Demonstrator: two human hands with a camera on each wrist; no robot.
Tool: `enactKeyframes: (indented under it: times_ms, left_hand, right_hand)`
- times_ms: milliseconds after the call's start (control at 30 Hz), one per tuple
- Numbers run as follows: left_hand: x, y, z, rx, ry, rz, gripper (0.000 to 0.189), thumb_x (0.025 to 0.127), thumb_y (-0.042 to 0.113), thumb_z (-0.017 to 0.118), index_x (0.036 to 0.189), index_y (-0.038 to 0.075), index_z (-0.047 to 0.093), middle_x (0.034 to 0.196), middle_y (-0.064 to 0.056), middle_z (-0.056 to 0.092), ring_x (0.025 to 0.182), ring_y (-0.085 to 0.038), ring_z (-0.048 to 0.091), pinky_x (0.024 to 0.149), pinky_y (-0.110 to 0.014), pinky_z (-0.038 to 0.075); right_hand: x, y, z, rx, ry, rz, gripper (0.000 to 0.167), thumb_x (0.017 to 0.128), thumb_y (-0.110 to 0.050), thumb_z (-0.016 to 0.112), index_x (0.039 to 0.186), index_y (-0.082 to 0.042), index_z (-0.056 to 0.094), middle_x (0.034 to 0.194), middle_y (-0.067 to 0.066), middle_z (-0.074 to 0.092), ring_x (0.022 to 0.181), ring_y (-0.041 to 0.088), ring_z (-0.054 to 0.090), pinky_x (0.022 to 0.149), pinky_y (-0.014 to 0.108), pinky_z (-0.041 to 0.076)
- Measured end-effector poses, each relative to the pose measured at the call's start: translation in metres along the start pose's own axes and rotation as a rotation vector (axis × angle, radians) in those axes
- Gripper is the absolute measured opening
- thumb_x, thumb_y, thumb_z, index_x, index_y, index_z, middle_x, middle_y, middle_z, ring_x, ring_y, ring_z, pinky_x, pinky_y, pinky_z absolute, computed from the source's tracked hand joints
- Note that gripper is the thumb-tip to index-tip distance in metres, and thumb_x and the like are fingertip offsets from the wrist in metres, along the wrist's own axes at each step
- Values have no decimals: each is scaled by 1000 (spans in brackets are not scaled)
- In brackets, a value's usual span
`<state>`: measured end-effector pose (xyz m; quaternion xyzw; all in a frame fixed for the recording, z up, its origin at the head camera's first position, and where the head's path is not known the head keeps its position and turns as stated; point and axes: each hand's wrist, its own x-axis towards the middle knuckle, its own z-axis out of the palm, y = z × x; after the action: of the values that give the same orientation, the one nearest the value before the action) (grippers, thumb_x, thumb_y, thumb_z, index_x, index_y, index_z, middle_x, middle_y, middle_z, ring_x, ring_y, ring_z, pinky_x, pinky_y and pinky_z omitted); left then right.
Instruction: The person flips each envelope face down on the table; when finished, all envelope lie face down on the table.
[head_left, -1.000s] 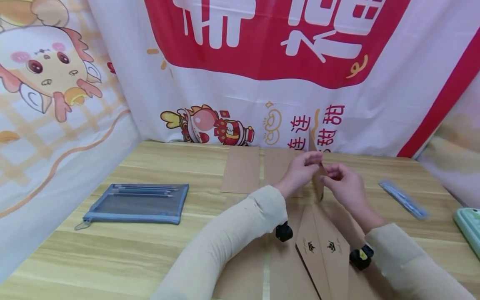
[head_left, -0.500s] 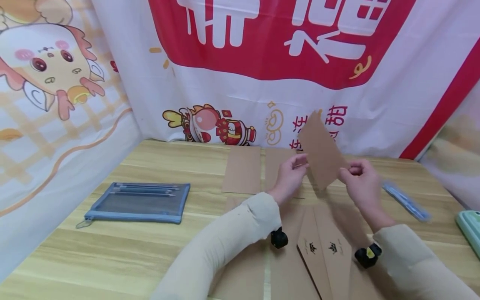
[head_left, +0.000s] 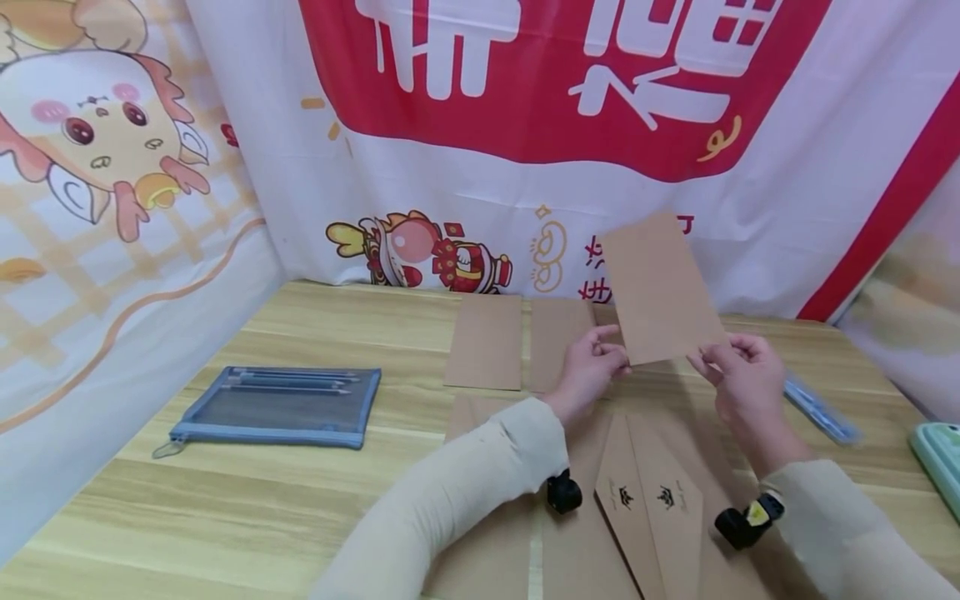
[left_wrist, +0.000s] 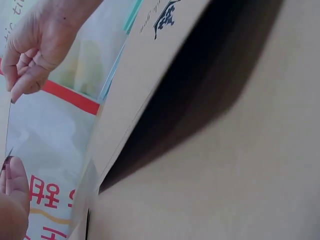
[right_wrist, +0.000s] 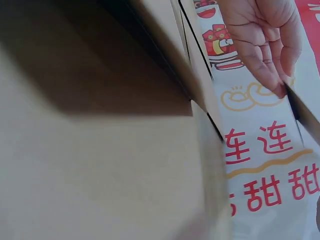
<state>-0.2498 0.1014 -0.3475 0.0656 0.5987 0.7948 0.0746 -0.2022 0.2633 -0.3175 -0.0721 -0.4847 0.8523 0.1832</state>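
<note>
Brown card (head_left: 663,287) up off the table (head_left: 397,325), tilted, broad face toward the head camera, top part in front of the printed cloth (head_left: 480,167). Left hand (head_left: 588,371) at the lower left corner, thumb and fingers pinching the edge; right hand (head_left: 746,387) near the lower right corner, pinching likewise. Fingertips together on the card at 2 places.

Below the hands, 2 brown flaps (head_left: 667,512) side by side, each with a black crown print, lying over larger brown sheets (head_left: 487,542). Farther back, flat on the table and just beside each other, 2 plain rectangles (head_left: 483,342), the right-hand piece partly hidden by the left hand.

Off to the left, a blue mesh pouch (head_left: 285,414) with pencils (head_left: 288,381) inside. Off to the right, past the right hand, a blue packet (head_left: 823,410), contents too blurred to tell; farther right, a green case (head_left: 941,460), cut off by the frame. Black wrist cameras (head_left: 562,493) at the cuffs of pale sleeves (head_left: 450,492).
</note>
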Motion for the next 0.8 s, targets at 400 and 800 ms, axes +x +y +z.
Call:
enactKeyframes:
  times_ms: [400, 800]
  left_hand:
    - [0, -1, 4, 12, -11, -25, 51, 75, -18, 58, 120, 6, 58, 73, -1, 57, 59, -10, 55, 66, -27, 56]
    - [3, -3, -10, 280, -148, -89, 59, 74, -13, 63, 128, 7, 53, 77, 0, 58, 68, -11, 52, 60, -23, 45]
  right_hand:
    - [5, -5, -21, -171, -191, 123, 41, 81, 10, 62, 115, -4, 45, 76, 2, 61, 68, 12, 64, 67, 25, 57]
    - [35, -12, -49, -1039, -581, 235, 87, 89, -14, 60, 147, -4, -4, 110, 26, 57, 84, 18, 66, 78, 36, 56]
